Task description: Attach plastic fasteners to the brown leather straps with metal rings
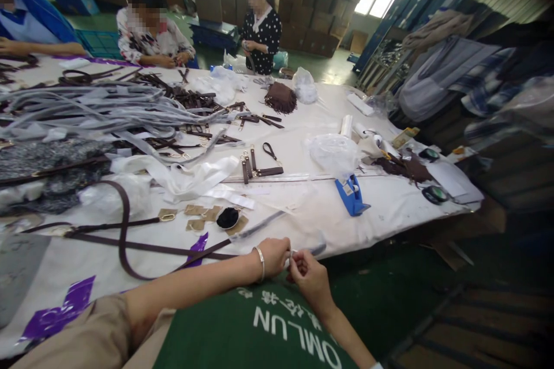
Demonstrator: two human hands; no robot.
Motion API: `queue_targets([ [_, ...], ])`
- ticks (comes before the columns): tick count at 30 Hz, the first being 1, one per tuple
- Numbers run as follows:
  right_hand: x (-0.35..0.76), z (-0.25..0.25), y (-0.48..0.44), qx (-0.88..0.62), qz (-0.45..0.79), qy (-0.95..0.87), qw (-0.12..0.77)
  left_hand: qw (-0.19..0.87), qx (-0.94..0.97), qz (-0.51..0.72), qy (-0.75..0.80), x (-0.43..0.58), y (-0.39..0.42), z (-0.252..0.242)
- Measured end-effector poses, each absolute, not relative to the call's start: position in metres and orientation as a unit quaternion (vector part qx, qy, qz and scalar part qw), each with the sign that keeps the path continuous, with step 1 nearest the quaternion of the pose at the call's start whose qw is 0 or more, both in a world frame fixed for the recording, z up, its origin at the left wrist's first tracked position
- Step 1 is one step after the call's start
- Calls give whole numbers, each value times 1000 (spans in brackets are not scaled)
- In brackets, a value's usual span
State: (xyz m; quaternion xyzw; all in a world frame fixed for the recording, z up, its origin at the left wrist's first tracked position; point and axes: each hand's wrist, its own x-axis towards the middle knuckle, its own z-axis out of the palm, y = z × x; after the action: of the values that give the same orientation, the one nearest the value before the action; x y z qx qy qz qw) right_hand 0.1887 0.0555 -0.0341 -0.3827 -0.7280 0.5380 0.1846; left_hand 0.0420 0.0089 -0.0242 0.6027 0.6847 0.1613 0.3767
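My left hand [273, 256], with a bracelet at the wrist, is closed near the table's front edge. Its fingertips meet those of my right hand [308, 274], also closed. Between them shows a small pale bit, too small to name. A long brown strap [164, 249] runs from the left along the table toward my left forearm. One strip in clear wrap [259, 223] lies just beyond my hands, and the end of another wrapped piece [315, 249] shows beside my right hand. Tan tags [201, 216] and a black round item [227, 218] lie beyond my left wrist.
A blue tape dispenser [351, 195] stands to the right on the white table [303, 202]. Short brown straps [266, 172] lie mid-table. Wrapped grey straps [86, 109] are heaped at left. Three people are across the table. Purple film [64, 308] lies at the lower left.
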Motion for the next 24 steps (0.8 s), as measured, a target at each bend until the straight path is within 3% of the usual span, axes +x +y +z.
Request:
queue_targets([
  [4, 184, -32, 52, -350, 561, -726, 186, 546, 454, 302, 636, 39, 10, -43],
  [9, 190, -43, 53, -371, 643, -658, 125, 443, 539, 336, 633, 29, -7, -42],
  [13, 200, -57, 69, -446, 787, -415, 103, 449, 574, 382, 568, 21, -31, -24],
  [18, 205, -32, 113, -325, 872, -164, 328, 557, 513, 398, 518, 1, -56, -27],
  [24, 262, -9, 186, -319, 763, -221, 517, 579, 361, 400, 612, -43, -116, -83],
])
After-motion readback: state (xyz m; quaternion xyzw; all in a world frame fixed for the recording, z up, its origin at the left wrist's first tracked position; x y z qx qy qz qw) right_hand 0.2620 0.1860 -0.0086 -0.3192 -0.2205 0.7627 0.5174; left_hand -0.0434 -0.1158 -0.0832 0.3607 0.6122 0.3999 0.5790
